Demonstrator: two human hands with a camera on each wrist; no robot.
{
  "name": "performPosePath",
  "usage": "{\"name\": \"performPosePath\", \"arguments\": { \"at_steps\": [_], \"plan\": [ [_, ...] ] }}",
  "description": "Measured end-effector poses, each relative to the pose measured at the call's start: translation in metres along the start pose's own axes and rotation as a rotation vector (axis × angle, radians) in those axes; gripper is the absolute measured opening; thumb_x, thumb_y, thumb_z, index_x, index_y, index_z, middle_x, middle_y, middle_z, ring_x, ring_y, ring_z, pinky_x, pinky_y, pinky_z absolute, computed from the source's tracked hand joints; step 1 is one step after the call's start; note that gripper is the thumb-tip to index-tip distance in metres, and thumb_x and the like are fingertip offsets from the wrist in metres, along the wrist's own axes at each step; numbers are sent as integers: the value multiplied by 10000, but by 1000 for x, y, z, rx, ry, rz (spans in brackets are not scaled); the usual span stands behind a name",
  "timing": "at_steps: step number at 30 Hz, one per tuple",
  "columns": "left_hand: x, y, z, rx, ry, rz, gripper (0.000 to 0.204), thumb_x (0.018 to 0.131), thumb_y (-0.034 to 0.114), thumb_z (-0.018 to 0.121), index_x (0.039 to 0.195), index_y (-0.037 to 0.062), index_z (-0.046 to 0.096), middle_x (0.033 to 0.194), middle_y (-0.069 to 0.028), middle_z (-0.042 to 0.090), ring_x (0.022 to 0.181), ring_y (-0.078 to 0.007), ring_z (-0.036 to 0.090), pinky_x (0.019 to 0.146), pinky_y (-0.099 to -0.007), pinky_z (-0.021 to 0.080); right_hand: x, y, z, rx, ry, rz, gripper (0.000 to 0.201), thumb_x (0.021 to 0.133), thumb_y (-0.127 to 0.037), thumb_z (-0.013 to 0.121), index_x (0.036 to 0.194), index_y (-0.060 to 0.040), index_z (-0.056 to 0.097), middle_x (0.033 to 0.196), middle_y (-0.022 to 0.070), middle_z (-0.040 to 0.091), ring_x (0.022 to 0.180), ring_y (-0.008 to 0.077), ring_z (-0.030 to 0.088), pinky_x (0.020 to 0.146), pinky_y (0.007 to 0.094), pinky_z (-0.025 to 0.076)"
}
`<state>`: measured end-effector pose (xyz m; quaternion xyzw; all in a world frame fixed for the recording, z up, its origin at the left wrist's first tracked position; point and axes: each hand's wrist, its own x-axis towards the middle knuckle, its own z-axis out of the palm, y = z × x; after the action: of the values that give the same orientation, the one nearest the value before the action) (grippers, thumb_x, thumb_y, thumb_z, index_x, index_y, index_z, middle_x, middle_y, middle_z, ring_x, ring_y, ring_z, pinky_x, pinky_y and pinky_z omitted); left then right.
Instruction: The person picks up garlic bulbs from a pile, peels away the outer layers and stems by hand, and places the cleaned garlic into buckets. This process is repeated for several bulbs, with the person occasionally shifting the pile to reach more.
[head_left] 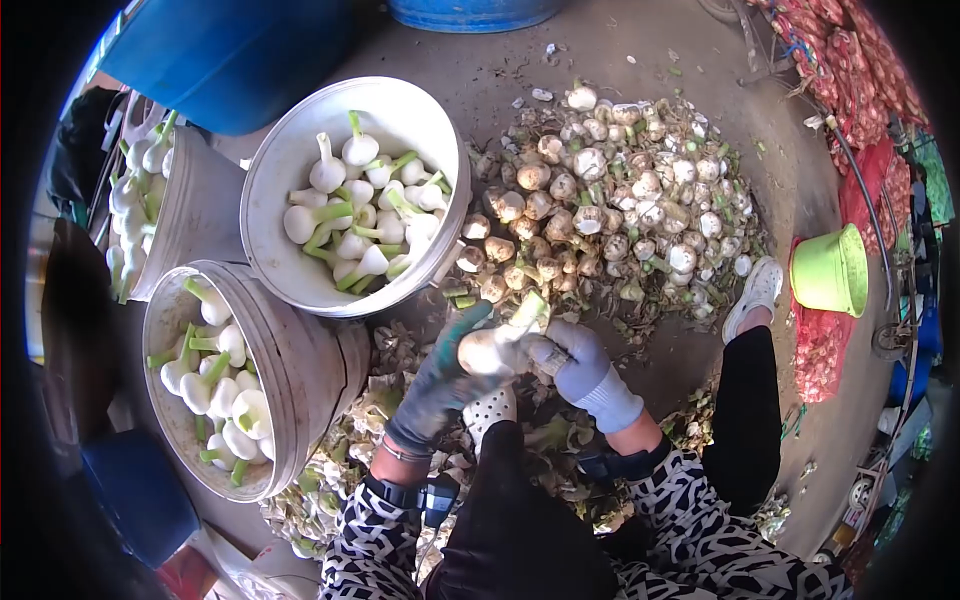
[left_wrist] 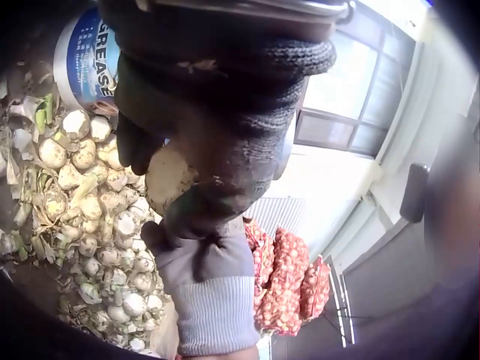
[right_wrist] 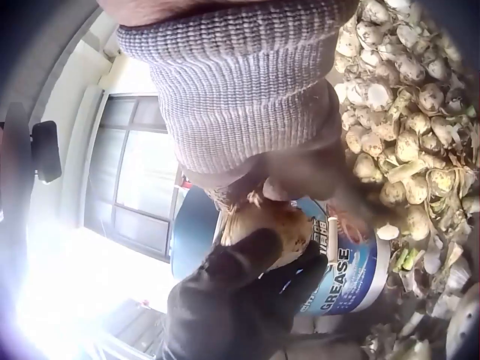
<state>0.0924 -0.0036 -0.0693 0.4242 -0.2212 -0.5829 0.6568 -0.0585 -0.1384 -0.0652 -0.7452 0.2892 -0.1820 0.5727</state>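
Note:
A garlic bulb [head_left: 481, 353] with a short green stem stub is held between both hands, above the lap. The left hand [head_left: 440, 372], in a dark grey and green glove, grips the bulb from its left side. In a pale grey glove, the right hand [head_left: 588, 378] has its fingers curled against the bulb's other side, blurred at the tips. The right wrist view shows brownish, soil-marked skin on the bulb [right_wrist: 264, 231], with the dark gloved thumb across it. Glove fingers hide part of the bulb [left_wrist: 168, 180] in the left wrist view.
Beyond the hands spreads a heap of unpeeled garlic [head_left: 620, 200]. White buckets [head_left: 262, 215] of clean, green-stemmed bulbs stand at the left. Loose skins [head_left: 330, 490] litter the floor. A lime-green bucket [head_left: 830, 270] and red net sacks [head_left: 845, 90] are at the right.

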Motion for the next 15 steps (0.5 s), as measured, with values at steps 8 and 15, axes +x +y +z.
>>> {"name": "performPosePath", "arguments": {
  "at_steps": [8, 15],
  "plan": [
    [-3, -10, -30, 1120, 109, 194, 492, 989, 364, 506, 1318, 0, 471, 1120, -97, 669, 1021, -240, 646, 863, -371, 511, -24, 21, 18, 767, -540, 369, 212, 916, -159, 616, 1026, 10, 679, 791, 42, 671, 704, 80, 618, 633, 256, 497],
    [-22, -1, 7, 302, 194, -37, 543, 888, 394, 656, 1258, 20, 524, 1112, -44, 577, 987, -136, 548, 886, -283, 456, -28, 13, 47, 1050, -175, 540, 308, 928, -236, 561, 1074, 27, 623, 699, 35, 638, 593, 125, 595, 605, 271, 502]
  ]
}}
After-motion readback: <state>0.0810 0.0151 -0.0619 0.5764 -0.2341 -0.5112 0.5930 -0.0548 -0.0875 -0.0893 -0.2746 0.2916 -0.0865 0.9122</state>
